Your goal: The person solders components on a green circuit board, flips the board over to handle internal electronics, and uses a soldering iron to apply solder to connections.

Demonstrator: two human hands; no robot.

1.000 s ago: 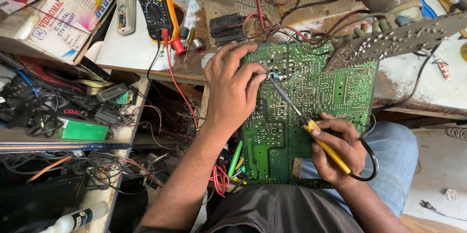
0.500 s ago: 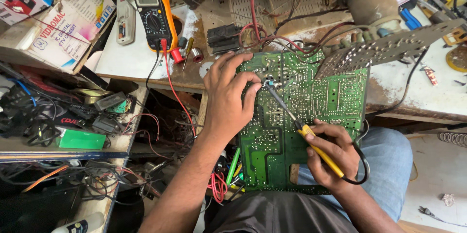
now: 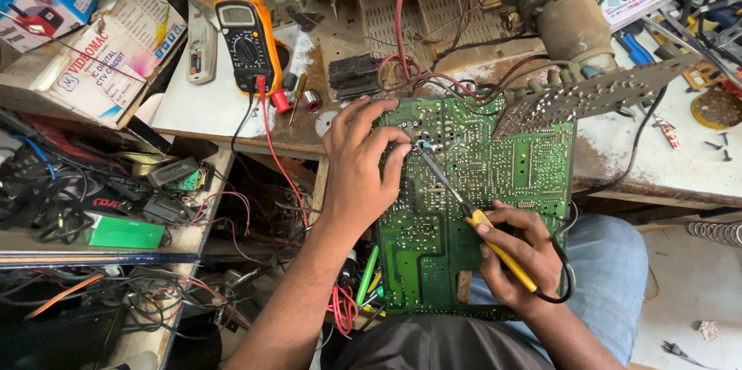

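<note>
Green fibreglass is what we have under our hands: a large circuit board (image 3: 471, 208), solder side up, lying tilted between the near edge of the cluttered surface (image 3: 672, 161) and our lap, its far end resting on the surface and its near end on our jeans.

Our left hand (image 3: 359, 169) lies over the board's far left corner, fingers curled down onto it and pinching something close to the iron's tip; we cannot tell what. Our right hand (image 3: 514, 254) is closed around the yellow handle of a soldering iron (image 3: 464, 204), whose thin shaft slants up and left until its tip meets the board just beside the left fingertips. A black cord loops from the handle past the right wrist.

We judge the board to be light and stiff but fragile: its traces and joints would scratch or crack, and the wires at its far edge tether it. It seems best held by its bare edges or corners, flat and supported. The iron is safe only at its handle.

On the far left of the surface sits an orange-cased multimeter (image 3: 247, 42), well apart from both hands, with its red lead (image 3: 274, 146) trailing near.
</note>
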